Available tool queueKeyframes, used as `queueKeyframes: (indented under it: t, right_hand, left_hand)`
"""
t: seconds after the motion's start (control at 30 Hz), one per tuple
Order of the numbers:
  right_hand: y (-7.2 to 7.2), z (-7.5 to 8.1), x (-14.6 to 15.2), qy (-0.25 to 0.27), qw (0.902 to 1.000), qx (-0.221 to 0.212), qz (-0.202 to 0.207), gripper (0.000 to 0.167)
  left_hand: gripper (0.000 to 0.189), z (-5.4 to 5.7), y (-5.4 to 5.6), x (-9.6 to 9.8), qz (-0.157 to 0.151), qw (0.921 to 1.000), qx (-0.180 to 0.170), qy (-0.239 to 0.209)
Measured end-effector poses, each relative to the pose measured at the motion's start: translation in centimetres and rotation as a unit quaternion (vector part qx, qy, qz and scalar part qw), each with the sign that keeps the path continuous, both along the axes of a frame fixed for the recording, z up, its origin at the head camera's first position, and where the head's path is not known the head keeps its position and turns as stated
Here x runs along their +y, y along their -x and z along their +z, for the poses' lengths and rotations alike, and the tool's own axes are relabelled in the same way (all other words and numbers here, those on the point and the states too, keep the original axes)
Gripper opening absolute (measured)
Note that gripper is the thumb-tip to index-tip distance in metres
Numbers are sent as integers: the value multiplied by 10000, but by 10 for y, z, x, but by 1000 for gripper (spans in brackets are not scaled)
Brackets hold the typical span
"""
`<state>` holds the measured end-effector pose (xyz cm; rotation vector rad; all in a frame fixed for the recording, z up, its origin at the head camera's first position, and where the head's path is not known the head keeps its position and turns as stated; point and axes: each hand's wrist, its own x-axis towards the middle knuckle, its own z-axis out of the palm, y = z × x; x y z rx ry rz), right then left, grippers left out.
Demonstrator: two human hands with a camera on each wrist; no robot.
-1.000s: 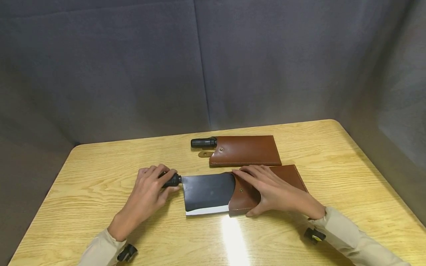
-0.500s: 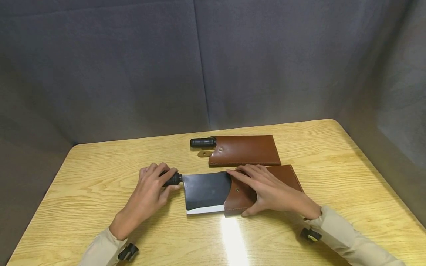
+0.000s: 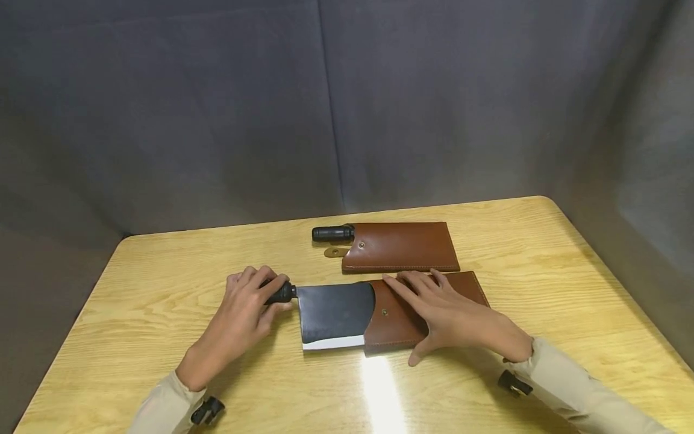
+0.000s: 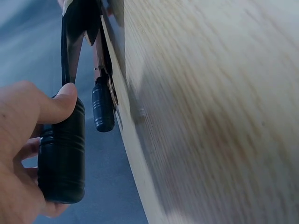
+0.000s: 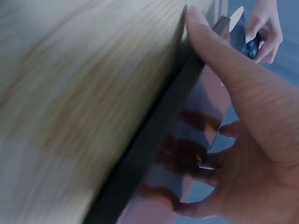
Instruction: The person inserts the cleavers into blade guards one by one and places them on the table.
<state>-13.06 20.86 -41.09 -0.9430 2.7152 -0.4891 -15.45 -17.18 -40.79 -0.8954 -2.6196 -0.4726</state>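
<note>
In the head view my left hand (image 3: 246, 307) grips the black handle (image 3: 281, 293) of a cleaver. The cleaver's dark blade (image 3: 333, 313), with a bright edge toward me, lies partly inside a brown leather sheath (image 3: 393, 319). The left wrist view shows my thumb along the ribbed handle (image 4: 61, 158) with fingers curled behind it. Spread over the sheath is my right hand (image 3: 444, 310), fingertips by its far edge. Its thumb (image 5: 215, 46) extends past the sheath's near side, close over the wood. The blade's front part is hidden in the leather.
Behind lies a second brown sheath (image 3: 406, 246) with a black handle (image 3: 332, 234) protruding left and a snap strap (image 3: 336, 252) beside it. The wooden table (image 3: 162, 271) has grey curtains (image 3: 217, 120) behind and around it.
The sheath has slid left over more of the blade. Since half a second ago my right hand has loosened, spreading its fingers and shifting slightly right. My left hand stays on the handle.
</note>
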Motion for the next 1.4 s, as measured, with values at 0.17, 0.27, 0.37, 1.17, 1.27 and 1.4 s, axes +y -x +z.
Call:
queueKeyframes:
  t: [0.17, 0.27, 0.37, 1.17, 1.27, 1.4]
  right_hand:
    - [2, -6, 9, -30, 9993, 377, -19, 130]
    - [3, -9, 7, 11, 9965, 834, 110, 125]
    - [4, -10, 2, 124, 9928, 1168, 233, 124]
    - [6, -5, -15, 163, 9853, 1687, 223, 125]
    - [5, -5, -19, 213, 9857, 1650, 249, 124]
    - [3, -4, -24, 228, 9883, 1494, 220, 122]
  left_hand:
    - [45, -1, 0, -2, 42, 9999, -63, -117]
    - [46, -2, -1, -1, 84, 9998, -126, -154]
    - [46, -3, -3, 2, 77, 9997, -164, -160]
    - [45, -4, 0, 14, -13, 9986, 437, 312]
    - [44, -6, 0, 18, -105, 9986, 462, 219]
    - [42, -8, 1, 23, -158, 9986, 488, 124]
